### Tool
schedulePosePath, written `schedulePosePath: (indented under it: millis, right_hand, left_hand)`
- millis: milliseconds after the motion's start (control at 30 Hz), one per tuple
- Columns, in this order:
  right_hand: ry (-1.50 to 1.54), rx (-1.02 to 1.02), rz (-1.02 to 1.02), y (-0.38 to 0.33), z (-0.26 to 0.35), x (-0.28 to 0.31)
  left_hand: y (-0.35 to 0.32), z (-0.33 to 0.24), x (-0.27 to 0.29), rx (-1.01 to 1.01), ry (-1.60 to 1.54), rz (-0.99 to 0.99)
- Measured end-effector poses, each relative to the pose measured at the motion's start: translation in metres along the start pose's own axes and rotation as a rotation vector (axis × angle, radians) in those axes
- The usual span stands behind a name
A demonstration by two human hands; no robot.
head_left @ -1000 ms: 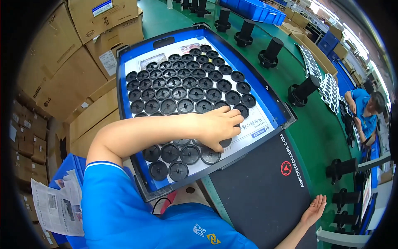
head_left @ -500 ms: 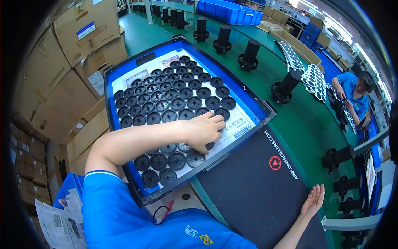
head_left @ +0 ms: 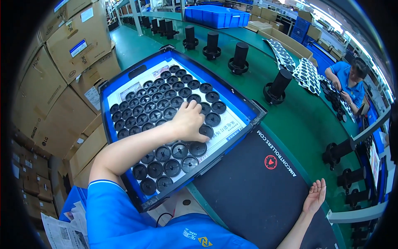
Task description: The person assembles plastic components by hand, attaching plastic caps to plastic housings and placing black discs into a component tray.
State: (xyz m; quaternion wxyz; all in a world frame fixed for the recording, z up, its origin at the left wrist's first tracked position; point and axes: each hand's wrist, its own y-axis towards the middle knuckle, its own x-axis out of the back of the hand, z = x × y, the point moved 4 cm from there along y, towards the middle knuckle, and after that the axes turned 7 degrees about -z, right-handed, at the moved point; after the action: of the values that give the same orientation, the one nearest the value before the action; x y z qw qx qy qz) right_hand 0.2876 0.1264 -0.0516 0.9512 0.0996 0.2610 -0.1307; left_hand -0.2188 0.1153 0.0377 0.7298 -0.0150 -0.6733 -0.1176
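Our left hand (head_left: 188,123) shifted inward, uncovering outer discs (head_left: 212,120).
We couldn't tell its grip; our right hand (head_left: 316,196) was loosely spread.

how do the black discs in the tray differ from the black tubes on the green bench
The discs are flat and shallow; the tubes are tall, each on a wider base. The discs lie crowded in the tray; the tubes are spaced out along the bench. The left hand is over some discs; the right hand touches none of the tubes. Both are black and round.
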Motion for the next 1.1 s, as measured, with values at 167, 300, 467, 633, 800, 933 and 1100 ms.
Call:
schedulePosePath:
  millis: [167, 300, 467, 633, 800, 933, 1100]
  right_hand:
    - [-0.011, -0.002, 0.017, 0.0, -0.001, 0.0]
    - [-0.002, -0.005, 0.02, 0.001, -0.003, 0.0]
    - [0.011, 0.0, -0.001, 0.002, 0.0, -0.001]
    - [0.038, 0.017, -0.052, -0.004, 0.002, -0.008]
    - [-0.108, -0.05, 0.233, -0.051, -0.007, -0.138]
    - [-0.208, 0.226, 0.564, -0.076, -0.017, -0.208]
    - [-0.417, 0.445, 0.453, -0.067, -0.01, -0.191]
  left_hand:
    - [0.002, -0.005, -0.017, -0.06, -0.008, -0.087]
    - [0.005, -0.005, -0.025, -0.09, -0.021, -0.086]
    - [0.006, -0.005, -0.02, -0.054, -0.055, -0.042]
    - [0.006, -0.014, 0.007, -0.011, -0.242, -0.18]
    - [0.015, -0.066, 0.043, -0.064, -0.64, -0.253]
    - [0.033, -0.123, 0.044, 0.096, -1.053, 0.069]
    - [0.054, -0.168, 0.042, 0.171, -1.279, 0.293]
